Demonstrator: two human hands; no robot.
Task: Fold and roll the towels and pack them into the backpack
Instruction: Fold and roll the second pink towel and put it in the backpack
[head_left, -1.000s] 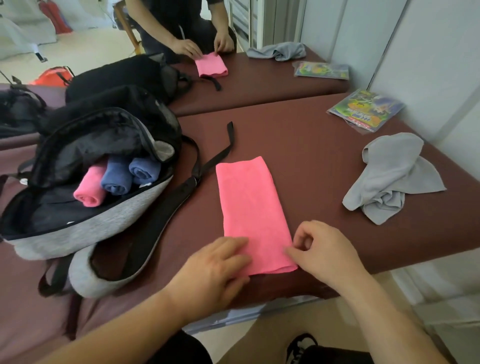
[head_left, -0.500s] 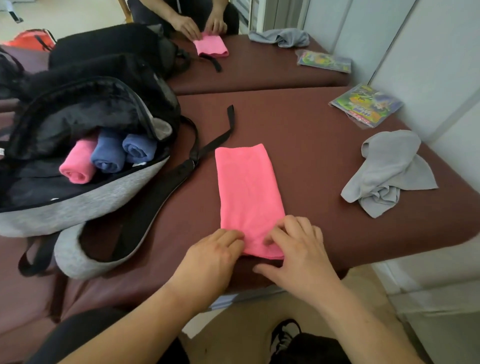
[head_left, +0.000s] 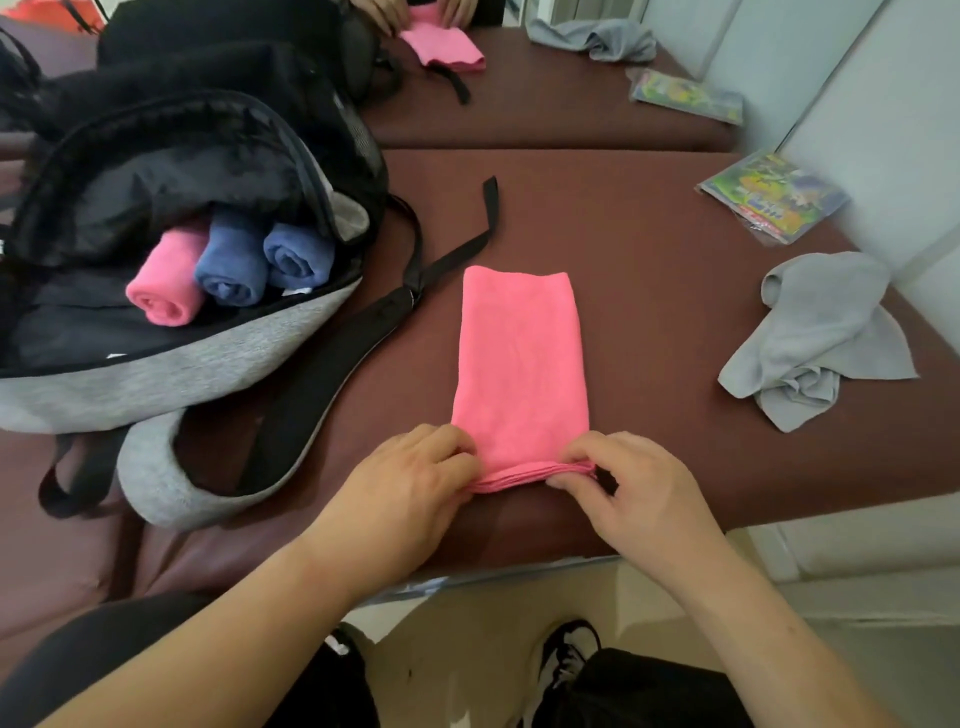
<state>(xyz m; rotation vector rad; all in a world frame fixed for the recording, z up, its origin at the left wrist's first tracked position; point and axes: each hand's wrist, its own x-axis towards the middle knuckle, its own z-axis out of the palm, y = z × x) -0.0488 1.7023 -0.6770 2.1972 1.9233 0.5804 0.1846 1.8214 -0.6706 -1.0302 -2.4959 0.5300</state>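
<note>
Pink towel (head_left: 519, 364) on the table (head_left: 649, 312), near edge now pinched up where it lay flat before, left hand (head_left: 410, 483) and right hand (head_left: 639, 493) gripping its near corners (both clamped on it), backpack (head_left: 182, 364) at left holding pink roll (head_left: 166, 291), two blue rolls (head_left: 234, 265).

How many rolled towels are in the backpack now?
3: pink roll left, blue roll middle, second blue roll right, all in the backpack. Others may be hidden deeper.
</note>
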